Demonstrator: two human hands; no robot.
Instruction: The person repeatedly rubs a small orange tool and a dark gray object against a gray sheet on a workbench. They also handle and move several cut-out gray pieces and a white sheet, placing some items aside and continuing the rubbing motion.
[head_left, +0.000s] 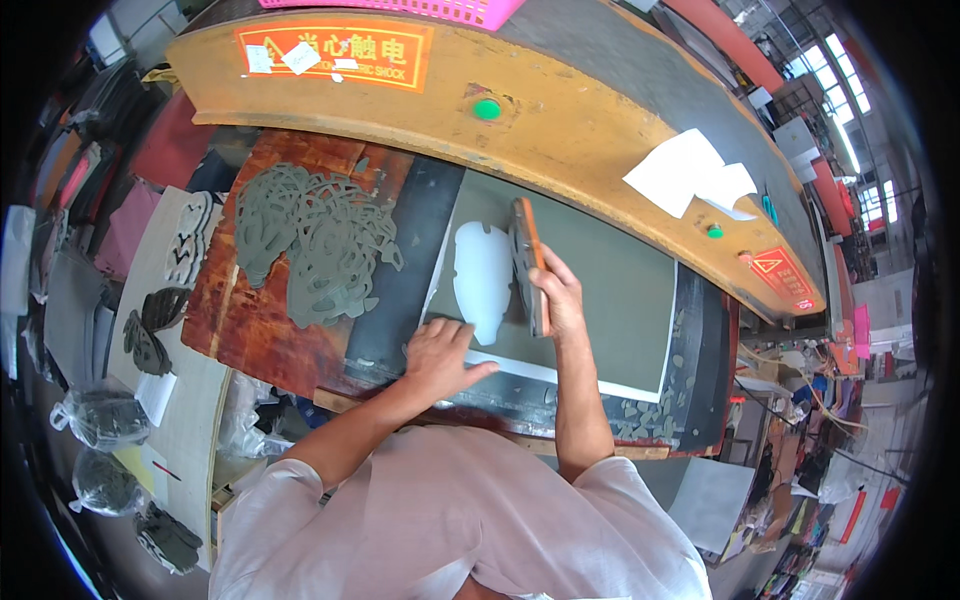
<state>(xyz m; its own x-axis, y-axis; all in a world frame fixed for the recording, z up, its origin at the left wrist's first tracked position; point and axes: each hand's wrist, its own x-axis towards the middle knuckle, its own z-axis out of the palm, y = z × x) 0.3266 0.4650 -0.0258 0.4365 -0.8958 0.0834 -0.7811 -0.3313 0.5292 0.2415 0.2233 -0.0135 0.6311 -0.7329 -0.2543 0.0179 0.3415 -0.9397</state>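
My right hand (559, 296) grips a cutting die (531, 262), tilted up on its side, with an orange edge and a dark face turned left. It is over a grey-green sheet (600, 300) with white showing along its borders. Just left of the die is a notched white shape (482, 277) in the sheet; whether it is a cut-out opening or a separate piece, I cannot tell. My left hand (442, 352) rests palm down at the sheet's near left corner, thumb spread, holding nothing. A black cutting board (405, 232) lies under the sheet.
Cut grey pieces (330, 247) are heaped on a reddish-brown board (262, 345) at left. A yellow press beam (555, 112) with green buttons (487, 109) spans the far side. Small scraps (649, 420) lie near right. A side table (195, 390) holds more cut pieces (146, 341).
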